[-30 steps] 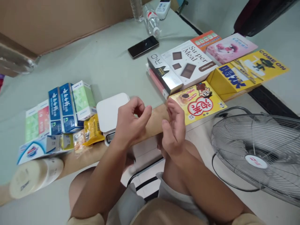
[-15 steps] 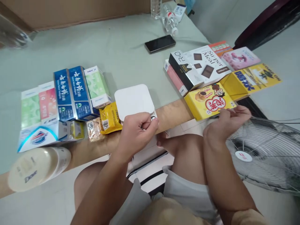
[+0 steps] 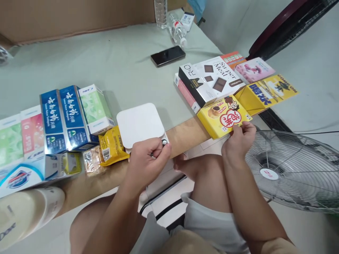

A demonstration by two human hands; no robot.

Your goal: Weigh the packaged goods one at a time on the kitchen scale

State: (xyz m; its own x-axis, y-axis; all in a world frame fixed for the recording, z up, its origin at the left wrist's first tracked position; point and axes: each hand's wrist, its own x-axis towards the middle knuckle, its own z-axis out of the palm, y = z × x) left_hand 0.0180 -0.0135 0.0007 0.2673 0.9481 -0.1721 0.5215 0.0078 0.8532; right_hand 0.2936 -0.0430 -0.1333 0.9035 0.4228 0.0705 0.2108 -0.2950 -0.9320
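Observation:
In the head view, my left hand (image 3: pixel 150 159) is closed in a fist at the front edge of a white square-topped device (image 3: pixel 140 125), its thumb beside a small round button. Whatever the fist may hold is hidden. Beside that device lies a yellow snack packet (image 3: pixel 113 145). My right hand (image 3: pixel 239 141) has its fingers bent together at the near edge of a yellow snack box (image 3: pixel 225 116), thumb on the printed face. A white Super Meal box (image 3: pixel 218 76) lies directly behind the yellow one.
At left stand blue toothpaste boxes (image 3: pixel 53 116), a green-white box (image 3: pixel 94 106) and a tub with a cream lid (image 3: pixel 21 215). A phone (image 3: pixel 168 55) and a plastic bottle (image 3: pixel 177 30) lie farther back. On the right is a wire-caged fan (image 3: pixel 291 169).
The whole view has shifted, so the table things sit farther left. My right hand has moved onto the yellow snack box's edge and its fingers have closed. My left fist stays by the white device.

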